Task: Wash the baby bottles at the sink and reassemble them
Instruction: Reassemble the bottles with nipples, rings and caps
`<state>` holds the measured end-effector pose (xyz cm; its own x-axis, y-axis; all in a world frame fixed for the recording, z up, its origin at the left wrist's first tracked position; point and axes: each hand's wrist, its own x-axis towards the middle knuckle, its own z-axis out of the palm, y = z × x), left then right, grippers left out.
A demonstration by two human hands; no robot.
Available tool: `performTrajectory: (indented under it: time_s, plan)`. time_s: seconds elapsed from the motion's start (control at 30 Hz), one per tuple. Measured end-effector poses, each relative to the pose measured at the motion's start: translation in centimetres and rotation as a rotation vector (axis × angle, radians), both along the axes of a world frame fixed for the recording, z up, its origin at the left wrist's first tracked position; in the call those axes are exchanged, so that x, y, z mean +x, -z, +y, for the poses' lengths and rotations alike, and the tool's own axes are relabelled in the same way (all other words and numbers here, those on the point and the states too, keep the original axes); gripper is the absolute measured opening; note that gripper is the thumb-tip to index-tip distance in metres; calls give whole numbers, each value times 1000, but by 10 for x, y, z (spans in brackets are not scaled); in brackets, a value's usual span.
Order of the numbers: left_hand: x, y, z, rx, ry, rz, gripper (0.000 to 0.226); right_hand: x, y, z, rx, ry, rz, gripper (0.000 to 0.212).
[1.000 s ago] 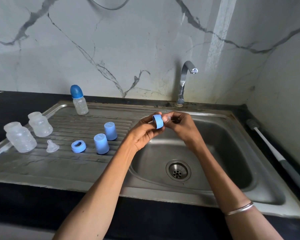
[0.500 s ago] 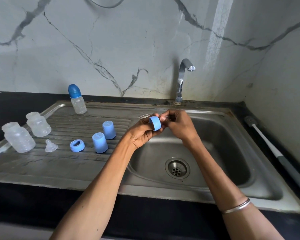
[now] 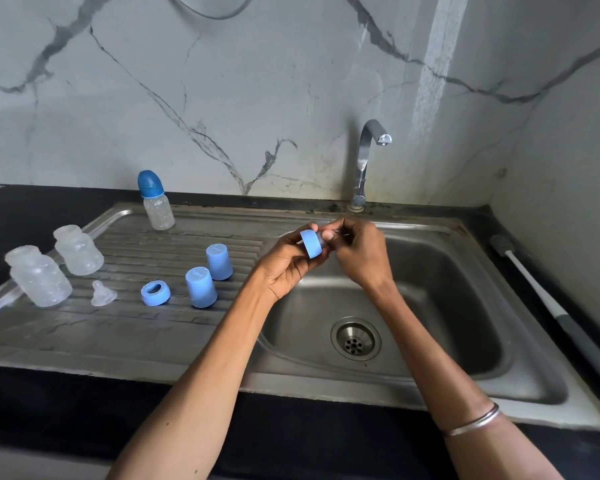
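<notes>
Over the sink's (image 3: 520, 382) basin, our left hand (image 3: 288, 268) still grips the blue ring (image 3: 311, 242), now turned edge-on, while our right hand's (image 3: 359, 256) fingers (image 3: 329, 236) pinch a part at its opening. Two blue caps (image 3: 208, 277) stand mid-drainboard, open bottles (image 3: 54, 266) by its left edge. Behind is a veined marble wall (image 3: 222, 81).

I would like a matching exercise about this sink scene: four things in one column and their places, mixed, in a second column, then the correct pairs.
Things:
1. capped bottle
2. loose clear teat
3. bottle brush
4. blue ring in the hands

Places:
A. on the counter right of the sink basin
B. held over the basin's left edge
C. upright at the back of the drainboard
D. lying on the drainboard beside an open bottle

Pairs: 1-C, 2-D, 3-A, 4-B
</notes>
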<state>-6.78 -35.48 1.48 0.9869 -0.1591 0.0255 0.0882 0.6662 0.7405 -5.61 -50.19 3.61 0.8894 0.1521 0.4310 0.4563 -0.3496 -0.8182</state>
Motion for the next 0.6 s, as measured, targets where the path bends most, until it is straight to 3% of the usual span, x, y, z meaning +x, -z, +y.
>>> performTrajectory:
  time_s: [0.13, 0.27, 0.5, 0.6]
  plan:
    - [0, -2, 0, 15, -10, -19, 23, -2, -2, -2, 13, -64, 21, 8]
    - [1, -2, 4, 140, -81, -47, 50, 2, -3, -5, 14, -91, 17, 7]
    - [0, -3, 1, 195, -117, 7, 32, 4, -1, -8, 113, -107, 0, 25]
    - [1, -1, 4, 184, -145, 50, 38, 4, 1, -7, 100, -172, 10, 28]
